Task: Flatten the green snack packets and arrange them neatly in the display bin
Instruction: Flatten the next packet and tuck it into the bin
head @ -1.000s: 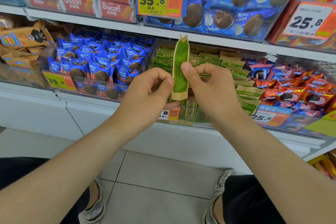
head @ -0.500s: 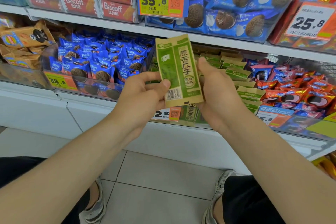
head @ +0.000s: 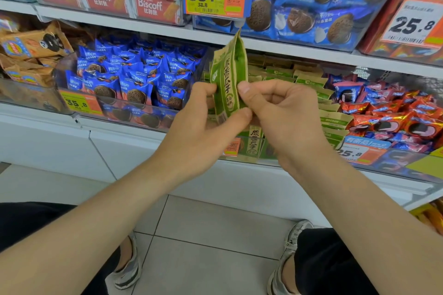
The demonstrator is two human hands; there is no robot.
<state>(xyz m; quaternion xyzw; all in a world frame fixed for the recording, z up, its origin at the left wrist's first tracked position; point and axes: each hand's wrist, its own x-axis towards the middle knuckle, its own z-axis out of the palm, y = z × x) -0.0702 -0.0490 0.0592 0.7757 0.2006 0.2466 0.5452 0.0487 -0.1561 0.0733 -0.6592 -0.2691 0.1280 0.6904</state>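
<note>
**One packet in hand, most of the bin already in rows**

You are holding one green packet (head: 231, 74) upright in the air, in front of the display bin (head: 269, 152) at the front edge of the lower shelf. Your left hand (head: 203, 124) is pinching its lower left edge, and your right hand (head: 280, 112) is pinching its right edge between thumb and forefinger. The packet is looking puffed and folded along its length, so by my reading you are only partway through flattening it.

Behind your hands, rows of green packets (head: 309, 79) are already standing in the bin, between the blue cookie packets (head: 134, 84) and the red packets (head: 395, 112). Much of the arranging looks done. What is left is pressing this packet flat and slotting it in. Your hands are hiding the middle of the bin, so I cannot tell whether more loose packets are waiting there.
</note>
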